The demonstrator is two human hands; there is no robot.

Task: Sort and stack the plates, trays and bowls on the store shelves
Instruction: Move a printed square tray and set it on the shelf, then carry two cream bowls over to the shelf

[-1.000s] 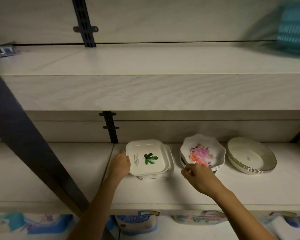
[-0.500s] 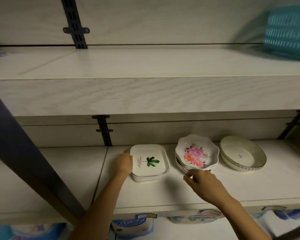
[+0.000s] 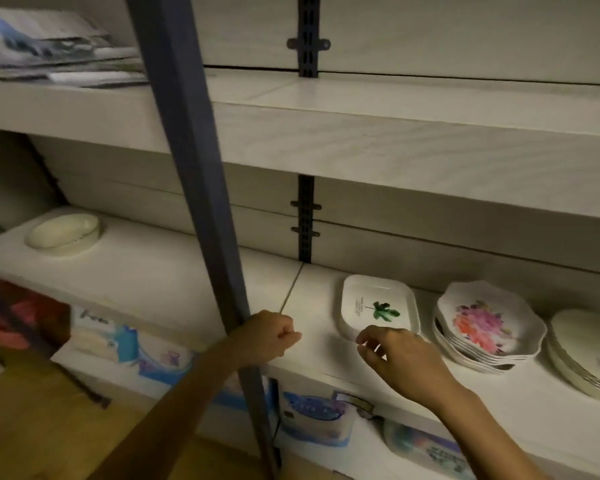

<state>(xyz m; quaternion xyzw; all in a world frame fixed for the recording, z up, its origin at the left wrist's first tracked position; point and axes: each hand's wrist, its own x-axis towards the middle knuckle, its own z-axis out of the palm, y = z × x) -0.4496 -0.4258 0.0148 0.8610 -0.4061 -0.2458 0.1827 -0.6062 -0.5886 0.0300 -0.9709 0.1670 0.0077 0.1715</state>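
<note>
Nearest me, under the shelf's front lip, lie soft packs (image 3: pixel 312 417) with blue print, too blurred for me to read. My left grip (image 3: pixel 267 336) is balled into an empty fist at the front edge of the lower shelf (image 3: pixel 160 271), right beside the dark post (image 3: pixel 201 202) that crosses my forearm. I judge it is parked there, clear of the crockery. My right grip (image 3: pixel 402 358) hovers with fingers loosely curled and apart, clasping nothing, just in front of the leaf trays (image 3: pixel 378 306), a squared-up stack of square trays. Beside them to the right sit the flower plates (image 3: pixel 489 323), nested by their scalloped rims. Next come the cream plates (image 3: pixel 582 344), which the frame edge cuts off. Like sits with like, side by side, so the sorting looks largely done here. Well apart on the far left, past the post, a pale bowl (image 3: pixel 65 232) sits alone, probably the piece left to fetch. Whether it is one bowl or several I cannot tell. On the upper shelf (image 3: pixel 395 140), flat packets (image 3: pixel 49 46) are too smeared to name.
</note>
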